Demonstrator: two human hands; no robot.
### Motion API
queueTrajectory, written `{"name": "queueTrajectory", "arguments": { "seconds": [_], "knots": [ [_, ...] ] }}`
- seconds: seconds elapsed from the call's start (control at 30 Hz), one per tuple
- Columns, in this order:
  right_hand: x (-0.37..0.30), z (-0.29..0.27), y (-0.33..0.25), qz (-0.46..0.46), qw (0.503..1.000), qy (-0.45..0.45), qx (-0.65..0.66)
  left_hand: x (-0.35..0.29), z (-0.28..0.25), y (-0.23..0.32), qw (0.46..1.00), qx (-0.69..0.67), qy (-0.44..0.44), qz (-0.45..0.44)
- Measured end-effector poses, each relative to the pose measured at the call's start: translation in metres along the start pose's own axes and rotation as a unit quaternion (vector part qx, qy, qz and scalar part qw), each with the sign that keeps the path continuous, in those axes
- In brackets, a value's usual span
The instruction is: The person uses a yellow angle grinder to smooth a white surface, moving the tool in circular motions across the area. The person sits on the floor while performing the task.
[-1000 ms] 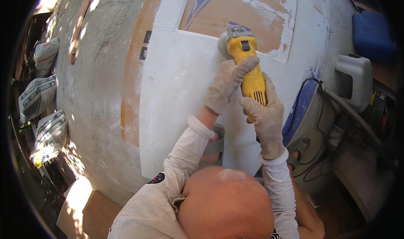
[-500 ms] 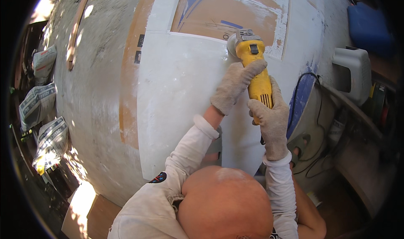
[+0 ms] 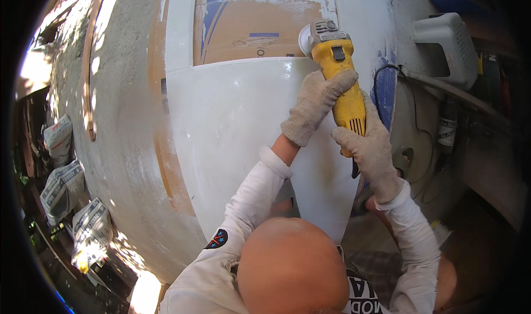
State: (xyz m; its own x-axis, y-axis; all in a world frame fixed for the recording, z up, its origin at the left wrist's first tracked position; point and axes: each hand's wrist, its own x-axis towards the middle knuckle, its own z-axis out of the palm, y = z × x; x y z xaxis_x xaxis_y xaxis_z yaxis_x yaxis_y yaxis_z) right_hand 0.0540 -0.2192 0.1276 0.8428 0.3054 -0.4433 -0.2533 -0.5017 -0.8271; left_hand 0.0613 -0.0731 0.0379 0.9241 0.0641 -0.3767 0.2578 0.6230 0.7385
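Note:
A yellow angle grinder [image 3: 348,108] with a grey head is held in both of my gloved hands. My left hand [image 3: 319,101] wraps round its body just behind the head, below the dark switch. My right hand [image 3: 371,148] grips the rear end, near the vent slots. A pale round disc [image 3: 304,40] shows at the left of the grinder's head, over the near edge of a brown cardboard area [image 3: 238,34]. Whether the disc touches the surface, I cannot tell. Beneath my arms lies a smooth white panel [image 3: 232,120] that borders the cardboard.
A black cable [image 3: 379,79] curves along the right, past a blue-smeared strip [image 3: 387,95]. A grey plastic chair [image 3: 451,43] stands beyond it. Several bags, one a printed bag [image 3: 63,189], sit at the left. A wooden strip [image 3: 88,81] lies on the concrete floor [image 3: 119,120].
The grinder has moved farther away, its disc passing from the white panel to over the cardboard's near edge. My right forearm has swung outward to the right. The whole view has shifted.

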Motion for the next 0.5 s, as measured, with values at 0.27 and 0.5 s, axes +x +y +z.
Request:
{"name": "queueTrajectory", "arguments": {
  "seconds": [0.27, 0.5],
  "knots": [
    [-0.014, -0.105, -0.125, -0.034, 0.987, -0.041, -0.153, 0.01, 0.073, 0.105, 0.98, 0.035, -0.083, 0.176],
    [-0.019, -0.139, -0.154, -0.103, 0.989, -0.073, -0.083, 0.004, 0.114, 0.16, 0.983, 0.115, -0.034, 0.141]
  ]
}}
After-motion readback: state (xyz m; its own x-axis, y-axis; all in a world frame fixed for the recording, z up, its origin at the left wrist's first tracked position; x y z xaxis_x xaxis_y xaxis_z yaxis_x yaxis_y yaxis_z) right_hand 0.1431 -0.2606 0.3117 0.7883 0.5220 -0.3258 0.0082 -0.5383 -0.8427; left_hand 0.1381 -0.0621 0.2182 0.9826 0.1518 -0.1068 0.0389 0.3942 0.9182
